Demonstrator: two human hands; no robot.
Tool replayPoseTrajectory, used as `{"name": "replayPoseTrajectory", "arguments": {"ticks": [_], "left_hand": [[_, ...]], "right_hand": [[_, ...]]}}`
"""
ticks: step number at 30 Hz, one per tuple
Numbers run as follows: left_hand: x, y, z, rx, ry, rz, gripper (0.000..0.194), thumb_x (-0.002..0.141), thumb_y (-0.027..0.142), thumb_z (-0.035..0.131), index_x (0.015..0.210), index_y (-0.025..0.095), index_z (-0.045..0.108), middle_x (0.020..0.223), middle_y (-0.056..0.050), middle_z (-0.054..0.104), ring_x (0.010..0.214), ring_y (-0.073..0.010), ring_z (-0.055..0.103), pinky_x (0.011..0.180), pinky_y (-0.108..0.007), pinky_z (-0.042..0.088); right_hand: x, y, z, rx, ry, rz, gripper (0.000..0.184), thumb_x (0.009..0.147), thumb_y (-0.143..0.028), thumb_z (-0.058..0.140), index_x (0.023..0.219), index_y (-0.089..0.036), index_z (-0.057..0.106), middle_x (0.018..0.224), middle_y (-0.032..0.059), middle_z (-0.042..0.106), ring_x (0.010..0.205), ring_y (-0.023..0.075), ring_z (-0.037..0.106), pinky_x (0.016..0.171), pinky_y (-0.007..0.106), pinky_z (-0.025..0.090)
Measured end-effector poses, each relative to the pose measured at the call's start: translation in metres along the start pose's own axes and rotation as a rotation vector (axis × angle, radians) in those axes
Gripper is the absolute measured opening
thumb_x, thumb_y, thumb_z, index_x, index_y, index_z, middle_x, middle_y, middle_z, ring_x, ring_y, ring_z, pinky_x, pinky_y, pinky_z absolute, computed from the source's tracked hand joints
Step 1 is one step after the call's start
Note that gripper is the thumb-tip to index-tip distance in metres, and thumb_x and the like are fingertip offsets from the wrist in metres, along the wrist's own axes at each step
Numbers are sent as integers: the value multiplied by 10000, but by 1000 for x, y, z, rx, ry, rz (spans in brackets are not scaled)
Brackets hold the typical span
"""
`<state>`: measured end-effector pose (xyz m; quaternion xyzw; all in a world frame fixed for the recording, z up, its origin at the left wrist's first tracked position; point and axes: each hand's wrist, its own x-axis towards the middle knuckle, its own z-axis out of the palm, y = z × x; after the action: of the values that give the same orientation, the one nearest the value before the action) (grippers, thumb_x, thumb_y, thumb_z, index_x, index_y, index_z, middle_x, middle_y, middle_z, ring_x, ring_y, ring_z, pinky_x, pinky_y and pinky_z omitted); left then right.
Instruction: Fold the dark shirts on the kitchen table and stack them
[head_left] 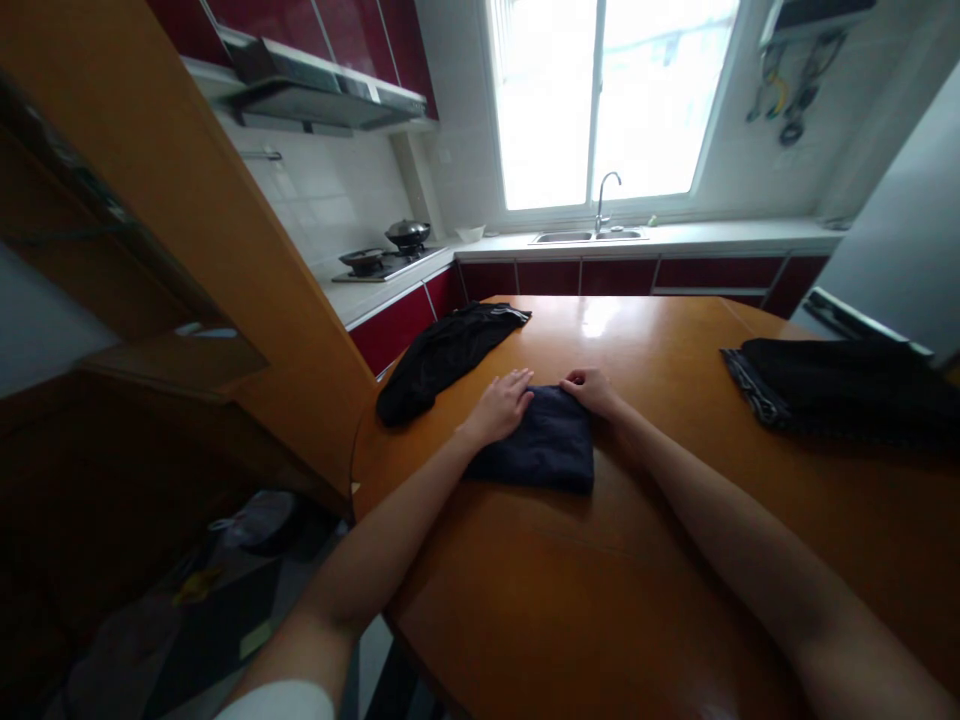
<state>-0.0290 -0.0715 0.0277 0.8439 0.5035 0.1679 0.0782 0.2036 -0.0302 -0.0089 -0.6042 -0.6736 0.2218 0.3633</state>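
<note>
A small folded dark blue garment lies on the round wooden table in front of me. My left hand rests flat on its far left corner, fingers stretched out. At the far right corner my right hand has its fingers curled, pinching the cloth's edge.
A loose black garment hangs over the table's far left edge. A folded black pile sits at the right. An orange cabinet stands close on the left. Behind are a counter with sink, stove and window.
</note>
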Motion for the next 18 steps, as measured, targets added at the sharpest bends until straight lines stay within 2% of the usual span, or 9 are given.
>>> {"name": "replayPoseTrajectory", "arguments": {"ticks": [2,4,8,11,13,15,18], "left_hand": [[-1,3,13,88,-124,43,560,1050,480,318,1571,275,317,1647,-56,271,1525,-297,187,1220,-531,121],[-3,0,21,135,-190,-28,594,1037,557,292,1584,330,270,1664,-37,218,1535,-341,117,1193,-619,102],[-4,-12,24,156,-172,-127,630,1023,614,238,1594,348,236,1673,-59,183,1533,-379,75,1174,-645,131],[-4,-15,24,169,-167,-129,636,1017,624,244,1593,354,236,1671,-63,192,1529,-395,78,1175,-638,135],[-3,-14,25,172,-164,-126,638,1016,626,242,1592,352,240,1667,-66,205,1527,-400,85,1173,-642,138],[-3,-14,27,169,-153,-122,642,1014,629,236,1592,350,242,1665,-70,213,1526,-402,94,1171,-645,140],[-2,-15,29,160,-144,-117,647,1009,639,234,1591,356,241,1664,-62,218,1527,-392,102,1175,-640,138]], "right_hand": [[-2,-2,-1,-47,1,2,238,837,-406,626,804,-206,751,772,30,740,792,195,647,811,331,442],[-4,-3,-3,-93,5,8,251,859,-417,609,815,-214,750,808,34,749,819,203,651,854,356,423],[-4,-9,-6,-175,37,32,294,909,-404,553,790,-205,734,842,70,746,902,240,657,958,432,358],[-13,-19,-11,-186,147,32,290,939,-357,492,930,-190,728,984,120,731,1005,271,640,1003,468,337],[-34,-28,-16,-93,255,-55,317,951,-349,456,1068,-180,698,1099,137,700,1065,279,618,1005,460,371],[-68,-35,-20,62,286,-230,348,958,-365,443,1170,-182,649,1180,132,664,1126,273,590,1009,436,412],[-133,-41,-24,203,121,-443,396,958,-348,454,1325,-227,540,1303,108,597,1229,255,541,1060,430,421]]}}
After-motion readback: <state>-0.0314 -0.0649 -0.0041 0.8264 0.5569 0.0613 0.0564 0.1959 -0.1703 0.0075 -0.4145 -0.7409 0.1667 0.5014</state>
